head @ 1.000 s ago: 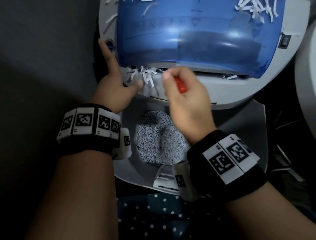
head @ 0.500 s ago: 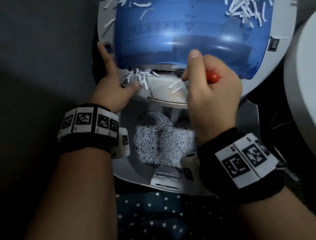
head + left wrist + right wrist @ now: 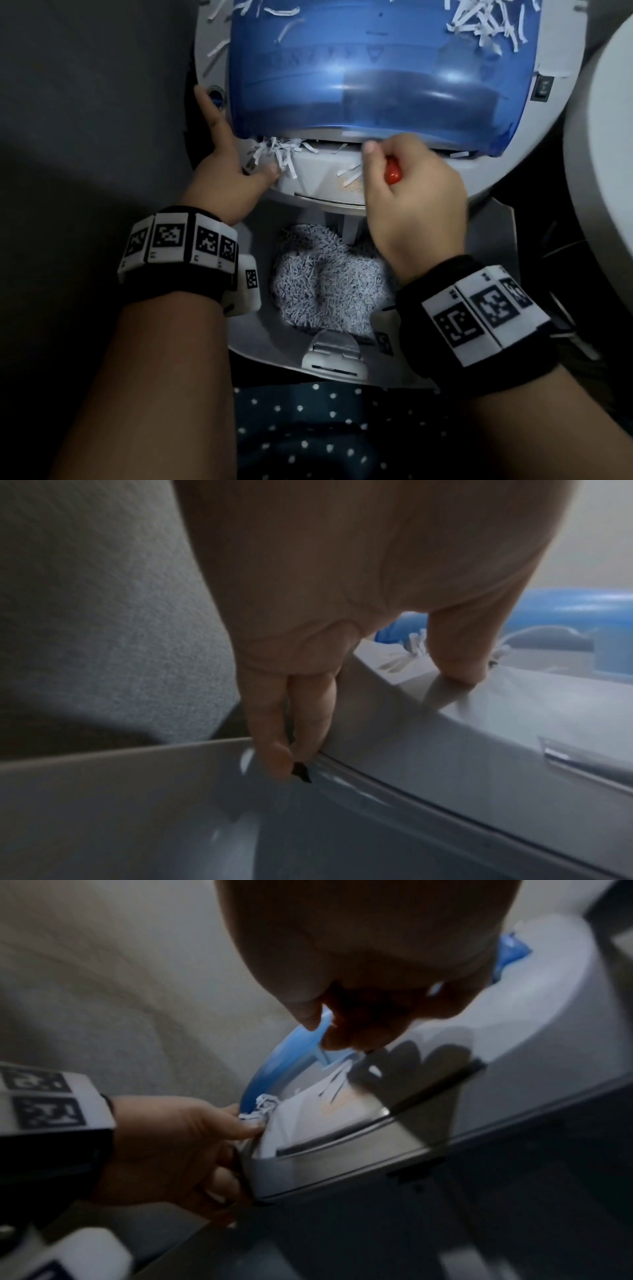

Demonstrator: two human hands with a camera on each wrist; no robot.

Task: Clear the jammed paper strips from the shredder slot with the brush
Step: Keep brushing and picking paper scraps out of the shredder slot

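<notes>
Nearest the camera, a dark polka-dotted fabric [image 3: 308, 428] is lying below the open grey bin [image 3: 496, 260], whose hollow is holding a fluffy mound of fine shreds [image 3: 325, 284]. Just beyond, the right hand [image 3: 416, 202] is clenching the red brush handle [image 3: 392, 173], its bristle end hidden behind the fingers; a second ago this hand was working at the left tuft, half a second ago it was further right and higher, and now it is dropping back toward the middle of the shredder slot [image 3: 329, 142]. That suggests a sweeping pass along the slot, and a few loose strips [image 3: 349, 173] are lying on the smooth grey plastic slope beneath it. The left hand [image 3: 226, 178] is staying where it was, gripping the shredder's rounded rim with the thumb pressing on top and the fingers curling under its edge, bracing the head. Beside that thumb a crinkled white tuft of jammed paper strips [image 3: 281, 154] is still poking out, so the job looks unfinished. Farther off, the glossy translucent blue cover [image 3: 376, 68] is curving over the head, with more curled strips [image 3: 479, 20] scattered on top.
</notes>
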